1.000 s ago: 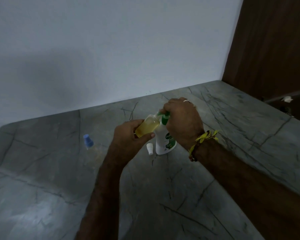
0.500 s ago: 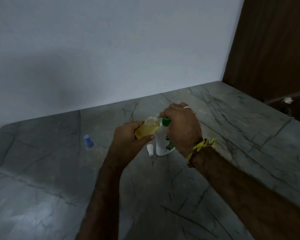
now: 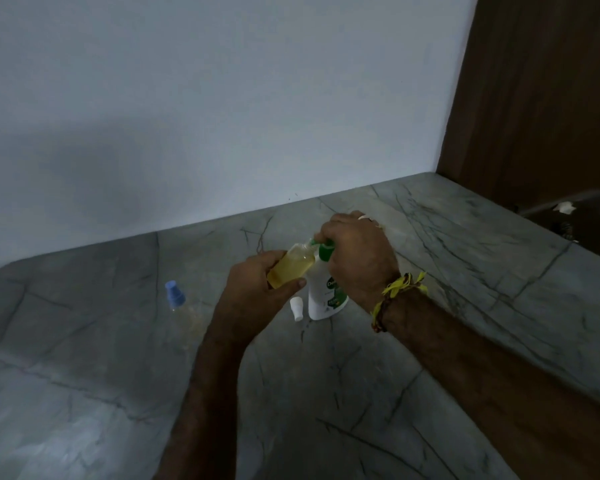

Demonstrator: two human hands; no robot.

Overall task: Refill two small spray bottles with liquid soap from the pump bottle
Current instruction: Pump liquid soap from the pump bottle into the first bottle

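Two hands are working: left hand (image 3: 257, 289) is gripping the spray bottle (image 3: 291, 266) (tilted), mouth meeting the pump bottle (image 3: 326, 292) spout. Right hand (image 3: 357, 258) fingers are curling over the pump.

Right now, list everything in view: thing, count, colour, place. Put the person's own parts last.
small bottle: one, clear with yellow liquid, tilted in the left hand, mouth at the pump spout
pump bottle: one, white with green pump, standing on the counter
white cap: one, white, on the counter beside the pump bottle
blue-capped bottle: one, clear, blue cap, standing on the counter to the left
counter: one, grey veined stone
left hand: grips the small bottle
right hand: rests on the green pump
wrist thread: yellow, right wrist
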